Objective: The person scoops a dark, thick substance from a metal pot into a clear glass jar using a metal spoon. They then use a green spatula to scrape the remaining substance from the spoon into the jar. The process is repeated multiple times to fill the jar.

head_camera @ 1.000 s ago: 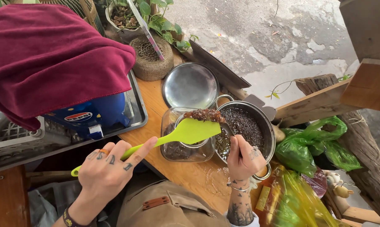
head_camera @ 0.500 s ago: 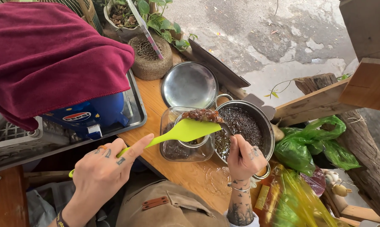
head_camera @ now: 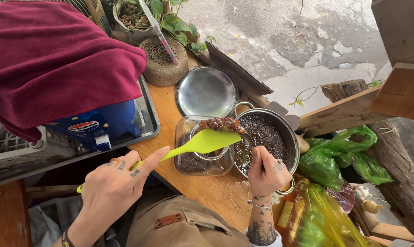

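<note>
My left hand (head_camera: 113,187) grips the handle of a lime-green spatula (head_camera: 202,142), its blade held level over a square glass jar (head_camera: 202,148). A clump of dark brown sticky food (head_camera: 221,124) rests on the blade's far edge. My right hand (head_camera: 266,171) holds a metal spoon (head_camera: 248,141) whose tip meets the clump. Just right of the jar stands a steel pot (head_camera: 287,132) full of the same dark mixture. The jar holds some dark food at the bottom.
A round steel lid (head_camera: 207,91) lies behind the jar on the wooden table (head_camera: 207,192). A maroon towel (head_camera: 56,59) covers a blue container in a metal tray at left. A woven basket (head_camera: 163,61), potted plant and green plastic bags (head_camera: 344,158) surround the spot.
The spatula with its clump has shifted slightly lower and nearer over the jar. My left hand has slid a little down the handle. The right hand has barely moved.
</note>
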